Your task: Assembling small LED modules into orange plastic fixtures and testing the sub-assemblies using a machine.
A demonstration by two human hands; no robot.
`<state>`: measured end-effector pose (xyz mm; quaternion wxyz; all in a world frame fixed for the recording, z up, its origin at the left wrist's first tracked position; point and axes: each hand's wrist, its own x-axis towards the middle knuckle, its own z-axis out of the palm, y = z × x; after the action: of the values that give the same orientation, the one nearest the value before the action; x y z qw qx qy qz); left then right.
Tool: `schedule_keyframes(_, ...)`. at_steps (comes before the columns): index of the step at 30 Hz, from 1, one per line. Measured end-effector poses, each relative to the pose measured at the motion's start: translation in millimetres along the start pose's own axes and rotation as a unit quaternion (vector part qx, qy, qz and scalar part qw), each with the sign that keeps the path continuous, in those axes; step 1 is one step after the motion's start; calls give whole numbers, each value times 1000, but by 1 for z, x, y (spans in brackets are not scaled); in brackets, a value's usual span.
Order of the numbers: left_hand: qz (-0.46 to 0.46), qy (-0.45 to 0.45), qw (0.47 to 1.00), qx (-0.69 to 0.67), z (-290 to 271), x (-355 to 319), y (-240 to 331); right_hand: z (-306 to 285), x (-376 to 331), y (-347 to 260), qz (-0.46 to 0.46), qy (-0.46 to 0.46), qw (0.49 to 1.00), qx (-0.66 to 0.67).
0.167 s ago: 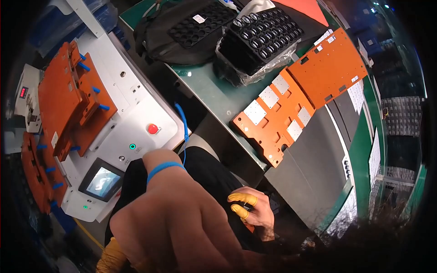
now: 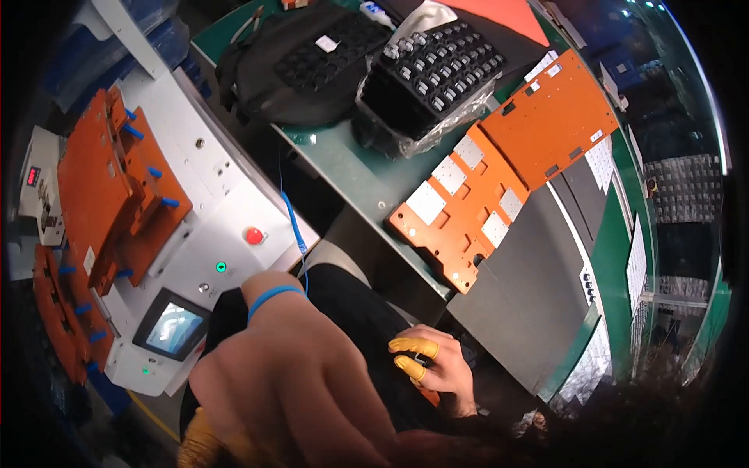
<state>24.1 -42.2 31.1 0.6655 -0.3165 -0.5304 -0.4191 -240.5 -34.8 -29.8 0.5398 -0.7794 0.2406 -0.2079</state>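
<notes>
My left hand is raised close to the camera and looks large, its back toward me. A blue band circles its wrist, joined to a coiled blue cord. A yellow finger cot shows at its lower left; the other fingertips are hidden. Over my dark-clothed lap, my right hand has its thumb and forefinger, both in yellow cots, curled toward each other. A small dark, shiny thing seems to sit between them, too small to name. An orange piece shows partly below that hand.
On the left stands a white machine with an orange fixture, a red button and a screen. The green table bears black trays of small round parts and a black bag. A hinged orange plate lies right.
The whole view has shifted slightly, with the table and machine sliding a little left in the picture. Both hands keep nearly the same pose.
</notes>
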Motion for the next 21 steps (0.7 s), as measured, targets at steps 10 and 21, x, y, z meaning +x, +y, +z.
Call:
schedule_keyframes(10,-229,183,827,479,-103,-100,-49,-80,62,-32,12,152,969,-194)
schedule_keyframes(21,-402,255,687,550,-125,-118,-77,-159,263,-18,-137,111,919,-352)
